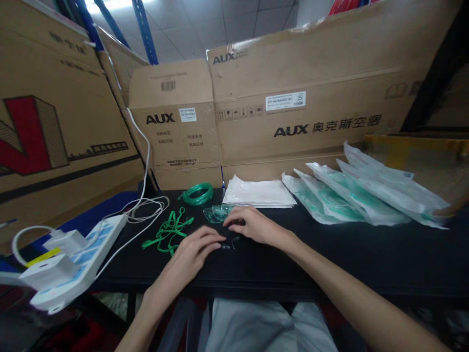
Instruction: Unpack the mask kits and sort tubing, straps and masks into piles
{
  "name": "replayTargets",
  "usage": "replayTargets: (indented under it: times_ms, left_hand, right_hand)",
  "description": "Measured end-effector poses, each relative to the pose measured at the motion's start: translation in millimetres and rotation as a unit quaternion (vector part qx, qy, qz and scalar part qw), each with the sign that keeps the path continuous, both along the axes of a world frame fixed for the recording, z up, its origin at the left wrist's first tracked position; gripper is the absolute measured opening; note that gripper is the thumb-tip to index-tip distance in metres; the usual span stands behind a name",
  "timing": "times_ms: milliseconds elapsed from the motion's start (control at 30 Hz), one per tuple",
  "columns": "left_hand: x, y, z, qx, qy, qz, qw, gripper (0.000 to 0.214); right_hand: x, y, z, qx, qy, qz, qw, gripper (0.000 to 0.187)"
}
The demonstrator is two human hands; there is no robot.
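Observation:
My left hand (200, 248) hovers low over the black table with fingers extended and thumb a little apart, holding nothing I can see. Small clear pieces (225, 247) lie just past its fingertips, and a thin bent strip (235, 241) lies to their right. Above these, my right hand (252, 225) arches with its fingers curved and a gap to the thumb. Its fingertips are beside the clear green plastic masks (217, 214), partly covering them; whether they touch is unclear. Left of my left hand is a tangle of green elastic straps (170, 231).
Behind the masks are a coil of green tubing (198, 194) and a stack of white bags (258, 191). Several packed pouches (340, 195) lie at right. A white power strip (91, 254) with chargers and cable stands left. Large cardboard boxes (249, 142) wall the back.

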State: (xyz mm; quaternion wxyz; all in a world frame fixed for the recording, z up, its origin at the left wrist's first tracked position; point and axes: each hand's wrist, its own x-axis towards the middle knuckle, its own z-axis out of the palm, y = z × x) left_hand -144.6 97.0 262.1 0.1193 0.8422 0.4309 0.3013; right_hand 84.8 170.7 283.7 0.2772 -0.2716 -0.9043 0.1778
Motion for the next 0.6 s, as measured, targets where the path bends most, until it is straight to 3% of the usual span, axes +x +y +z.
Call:
replayTargets:
  times_ms: [167,300,467,600]
  left_hand:
    - [0,0,0.5,-0.005,0.015,-0.010,1.000,0.022]
    - [-2,2,2.3,0.001,0.022,-0.016,1.000,0.023]
    - [-10,7,2.4,0.009,0.044,-0.016,0.999,0.024]
    - [-16,10,4.9,0.046,0.040,-0.012,0.998,0.026]
  right_hand:
    - [16,0,-9.7,-0.007,-0.027,-0.015,1.000,0.014]
    - [5,-4,-15.1,-0.009,-0.033,-0.008,0.999,0.011]
    - [-13,-10,-13.3,0.010,-0.029,-0.019,0.999,0.011]
    - [-4,-21,-7.5,0.041,-0.023,-0.041,0.998,0.011]
